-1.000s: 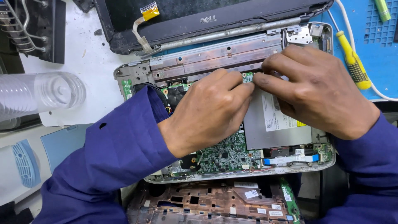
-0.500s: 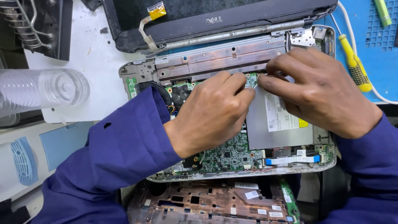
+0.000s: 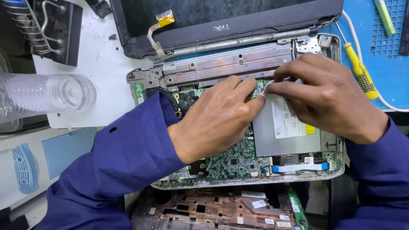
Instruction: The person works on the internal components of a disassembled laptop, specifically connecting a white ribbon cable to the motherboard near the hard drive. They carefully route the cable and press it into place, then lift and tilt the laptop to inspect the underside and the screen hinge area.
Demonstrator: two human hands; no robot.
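Lying nearest, at the bottom edge of the view, is a copper-coloured inner frame (image 3: 213,211) from another machine, partly tucked under the opened laptop base (image 3: 238,127). On that base, a green circuit board (image 3: 234,159) fills the near-left part, a flat blue ribbon cable (image 3: 300,167) runs along the near-right edge, and a silver drive (image 3: 285,127) with a white label sits on the right. Both hands meet over the middle of the base, near its far edge — the left hand (image 3: 217,117), fingers curled, and the right hand (image 3: 328,96) each pinching a small white part (image 3: 263,90) between fingertips, just above the drive's far-left corner. Both arms wear dark blue sleeves. Beyond the fingers lies a metal hinge bar (image 3: 230,64), then the black screen lid (image 3: 230,19). On the blue mat at the far right rests a yellow screwdriver (image 3: 360,70); at the left edge of the white tabletop (image 3: 106,81), a clear plastic bottle (image 3: 47,96) lies on its side.
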